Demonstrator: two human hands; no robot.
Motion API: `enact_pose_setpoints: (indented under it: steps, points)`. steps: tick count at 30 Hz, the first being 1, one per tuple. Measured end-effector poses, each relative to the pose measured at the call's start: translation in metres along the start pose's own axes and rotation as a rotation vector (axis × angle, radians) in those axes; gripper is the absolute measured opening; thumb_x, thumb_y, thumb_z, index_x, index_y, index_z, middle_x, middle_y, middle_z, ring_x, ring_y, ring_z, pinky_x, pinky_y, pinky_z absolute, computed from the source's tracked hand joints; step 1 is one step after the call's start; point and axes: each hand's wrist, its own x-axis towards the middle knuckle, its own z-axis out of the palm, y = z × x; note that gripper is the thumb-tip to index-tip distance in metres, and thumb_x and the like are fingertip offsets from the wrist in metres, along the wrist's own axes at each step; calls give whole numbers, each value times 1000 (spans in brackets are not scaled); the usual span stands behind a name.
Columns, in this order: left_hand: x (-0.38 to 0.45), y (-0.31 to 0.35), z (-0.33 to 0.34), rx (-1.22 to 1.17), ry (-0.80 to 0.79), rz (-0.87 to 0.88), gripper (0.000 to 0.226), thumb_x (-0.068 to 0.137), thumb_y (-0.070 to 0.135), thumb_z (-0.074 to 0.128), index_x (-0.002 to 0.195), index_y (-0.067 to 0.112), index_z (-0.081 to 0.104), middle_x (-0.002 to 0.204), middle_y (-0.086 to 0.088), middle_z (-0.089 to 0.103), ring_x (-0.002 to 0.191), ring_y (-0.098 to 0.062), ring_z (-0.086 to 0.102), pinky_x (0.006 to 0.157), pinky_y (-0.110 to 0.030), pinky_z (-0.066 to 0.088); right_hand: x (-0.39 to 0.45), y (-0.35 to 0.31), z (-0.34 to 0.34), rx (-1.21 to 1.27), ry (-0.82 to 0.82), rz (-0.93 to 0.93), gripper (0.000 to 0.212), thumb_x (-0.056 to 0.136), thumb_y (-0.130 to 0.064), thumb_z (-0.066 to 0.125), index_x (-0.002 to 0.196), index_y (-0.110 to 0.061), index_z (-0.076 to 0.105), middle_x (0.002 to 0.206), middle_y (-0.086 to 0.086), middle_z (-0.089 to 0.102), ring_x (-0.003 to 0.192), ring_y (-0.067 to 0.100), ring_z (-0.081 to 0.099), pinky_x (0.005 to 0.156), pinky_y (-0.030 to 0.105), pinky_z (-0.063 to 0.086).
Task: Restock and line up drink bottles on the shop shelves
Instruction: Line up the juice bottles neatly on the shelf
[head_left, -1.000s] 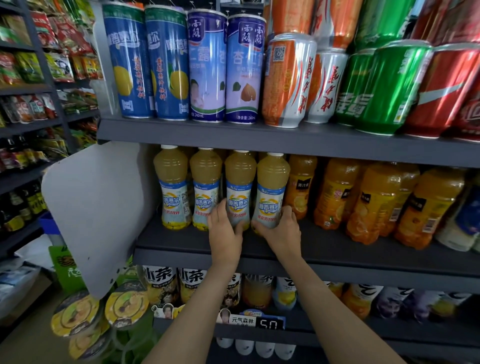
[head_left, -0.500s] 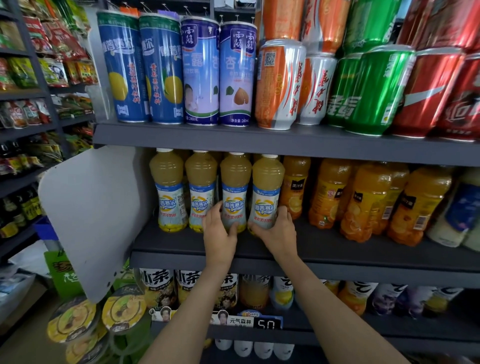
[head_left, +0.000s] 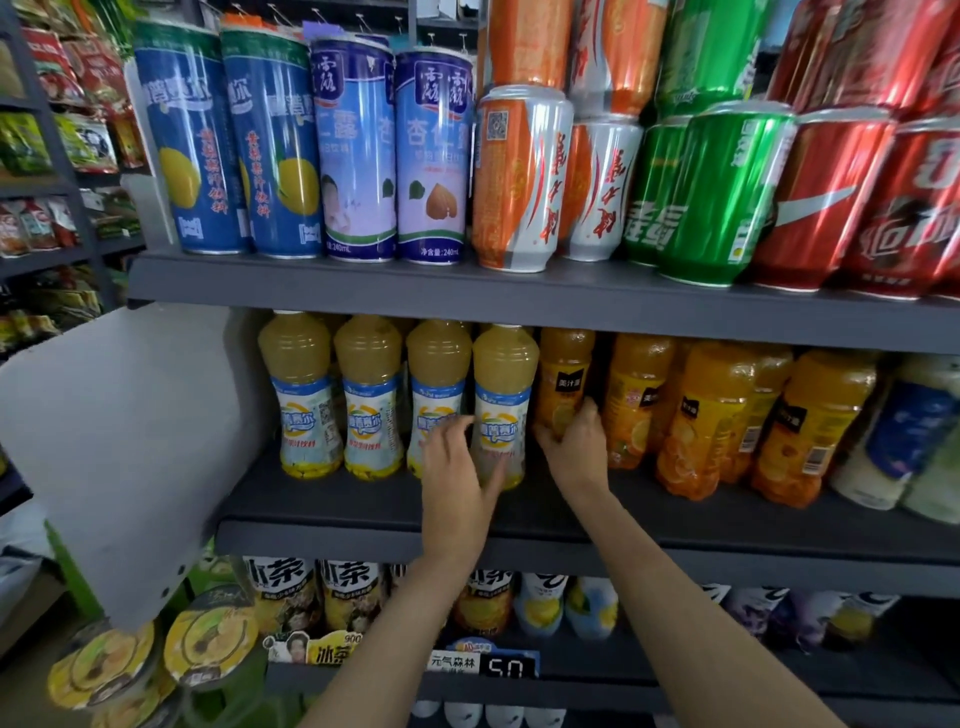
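Four pale-yellow juice bottles with blue-and-white labels stand in a row on the middle shelf (head_left: 363, 514). My left hand (head_left: 457, 467) reaches into the gap between the third bottle (head_left: 436, 374) and the fourth bottle (head_left: 504, 395). Its fingers lie on the fourth bottle's left side and its thumb crosses that bottle's lower front. My right hand (head_left: 574, 447) grips the lower part of the first orange juice bottle (head_left: 563, 379), which has a dark label and stands just right of the fourth pale bottle. More orange juice bottles (head_left: 711, 415) crowd unevenly to the right.
Tall blue cans (head_left: 270, 145) and orange, green and red cans (head_left: 727, 192) fill the top shelf. A grey side panel (head_left: 130, 441) closes the shelf's left end. Tea bottles (head_left: 353, 592) and a price tag (head_left: 506, 667) sit on the lower shelf. Snack racks stand at far left.
My right hand left the fourth pale bottle and took hold of the orange bottle to its right. My left hand shifted right from the third bottle to the fourth. The view moved closer.
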Motion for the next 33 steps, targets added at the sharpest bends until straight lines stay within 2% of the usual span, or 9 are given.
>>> enact_pose_setpoints:
  steps: [6,14,19,21,23,25,27,30,33]
  points:
    - [0,11,23,106,43,-88,64,75,23,75,126,-2,45,125,-21,47,117,-34,48,96,-46,46,9,-3,17,-66,31,161,55,90,-20,59,131,0,30,132,19,43,119,36,48,88,44,45]
    - [-3,12,28,40,76,-122,63,78,22,73,128,0,42,123,-19,46,116,-33,46,96,-49,44,8,2,23,-58,54,172,64,92,-22,54,141,0,19,139,20,33,123,36,44,96,44,43]
    - [-3,24,24,-16,207,-57,44,84,34,54,118,8,45,114,-13,45,109,-28,47,91,-48,46,-7,18,4,-15,-6,-8,61,93,-14,51,142,1,19,142,21,32,128,35,39,99,41,41]
    - [2,29,28,-46,241,-94,42,84,27,59,117,6,46,115,-14,44,110,-28,45,91,-50,46,-14,23,-12,-2,54,-127,51,91,-8,53,137,0,31,135,19,41,124,33,42,96,35,40]
    - [2,35,34,-53,251,-55,37,84,24,57,116,7,45,114,-15,44,109,-29,47,89,-49,48,-19,25,-30,0,206,-252,42,87,-2,57,127,0,44,124,19,48,117,33,46,94,34,41]
    - [-3,45,41,-29,212,50,34,84,20,53,115,12,44,112,-15,47,107,-26,46,91,-41,47,-19,26,-47,4,388,-309,37,81,1,61,117,1,49,117,20,48,110,33,47,91,36,43]
    - [-7,55,51,-10,136,124,35,84,17,54,117,13,43,111,-15,50,107,-24,47,91,-36,44,-18,28,-62,20,478,-302,39,77,3,63,114,1,50,117,20,46,109,31,45,93,37,41]
    - [-7,65,72,27,-34,94,47,84,10,62,126,3,43,120,-18,49,112,-31,48,96,-39,44,-18,35,-76,17,477,-267,45,77,4,62,119,2,47,123,19,43,115,29,43,96,28,36]
    - [2,70,88,-34,-183,-80,56,88,13,58,136,-1,33,138,-20,38,127,-31,39,106,-36,35,-25,41,-74,-13,325,-268,56,84,0,58,135,1,34,134,18,40,126,27,40,101,21,32]
